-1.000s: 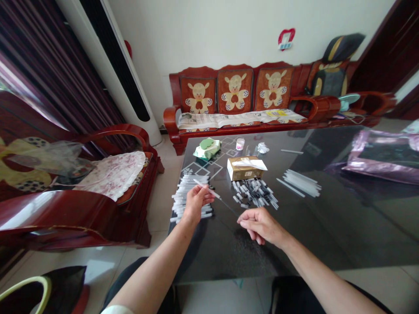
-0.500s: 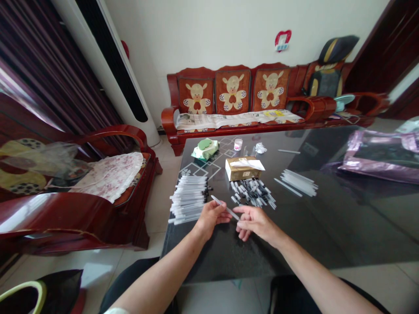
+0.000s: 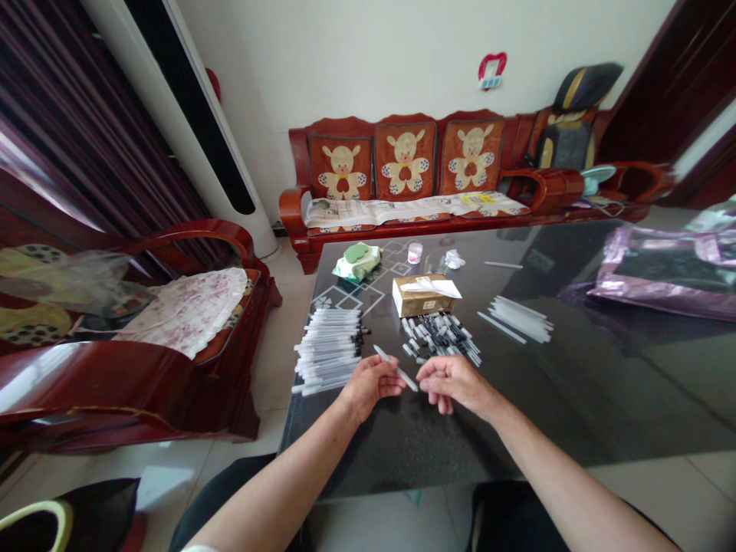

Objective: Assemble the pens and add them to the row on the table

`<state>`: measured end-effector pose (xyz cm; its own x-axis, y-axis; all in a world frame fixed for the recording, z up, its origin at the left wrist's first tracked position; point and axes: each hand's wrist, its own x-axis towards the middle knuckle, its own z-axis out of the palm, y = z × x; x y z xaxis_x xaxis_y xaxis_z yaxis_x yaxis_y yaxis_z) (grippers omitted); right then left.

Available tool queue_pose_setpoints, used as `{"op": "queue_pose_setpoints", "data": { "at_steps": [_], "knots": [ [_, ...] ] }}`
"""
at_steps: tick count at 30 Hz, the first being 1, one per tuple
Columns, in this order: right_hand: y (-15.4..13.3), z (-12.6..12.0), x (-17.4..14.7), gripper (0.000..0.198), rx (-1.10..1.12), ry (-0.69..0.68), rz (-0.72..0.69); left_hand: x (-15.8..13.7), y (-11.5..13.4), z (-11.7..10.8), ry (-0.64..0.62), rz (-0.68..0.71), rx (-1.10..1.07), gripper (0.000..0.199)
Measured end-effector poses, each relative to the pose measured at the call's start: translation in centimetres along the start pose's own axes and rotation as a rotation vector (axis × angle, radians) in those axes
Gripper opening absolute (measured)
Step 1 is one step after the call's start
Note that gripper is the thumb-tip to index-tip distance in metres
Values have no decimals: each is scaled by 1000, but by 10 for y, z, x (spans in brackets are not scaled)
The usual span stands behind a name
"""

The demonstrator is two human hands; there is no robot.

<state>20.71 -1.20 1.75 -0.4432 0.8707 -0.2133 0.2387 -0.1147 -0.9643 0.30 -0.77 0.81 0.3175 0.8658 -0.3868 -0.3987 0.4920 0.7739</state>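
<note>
My left hand pinches a slim translucent pen between thumb and fingers. The pen slants down to the right. My right hand is just off its lower end, fingers loosely bent and parted, with nothing visible in them. Left of my left hand lies a stack of white pens, several with black ends at the right. Beyond my hands is a loose pile of pen caps, clear and black. A bundle of clear pen barrels rests farther right.
On the dark table stand a tissue box, a green wipes pack and a small cup. Crumpled tissue and a lone barrel lie behind. A purple plastic bag occupies the right side.
My right hand has drawn slightly to the right, away from the pen's lower end, and its index finger is more bent. My left hand still holds the pen.
</note>
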Motion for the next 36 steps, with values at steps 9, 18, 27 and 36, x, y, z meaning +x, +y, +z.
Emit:
{"op": "queue_pose_setpoints", "data": {
  "at_steps": [9,18,27,36],
  "knots": [
    [17,-33,40,29,-1008,581,-116,2,-1,-2,49,25,-2,19],
    [13,-17,49,33,-1235,451,-22,1,-6,4,23,15,35,19],
    [-1,1,40,19,-364,431,-219,4,6,-1,96,184,-12,23],
    [-1,21,22,35,176,246,-145,10,16,-7,157,289,-43,27]
  ]
}}
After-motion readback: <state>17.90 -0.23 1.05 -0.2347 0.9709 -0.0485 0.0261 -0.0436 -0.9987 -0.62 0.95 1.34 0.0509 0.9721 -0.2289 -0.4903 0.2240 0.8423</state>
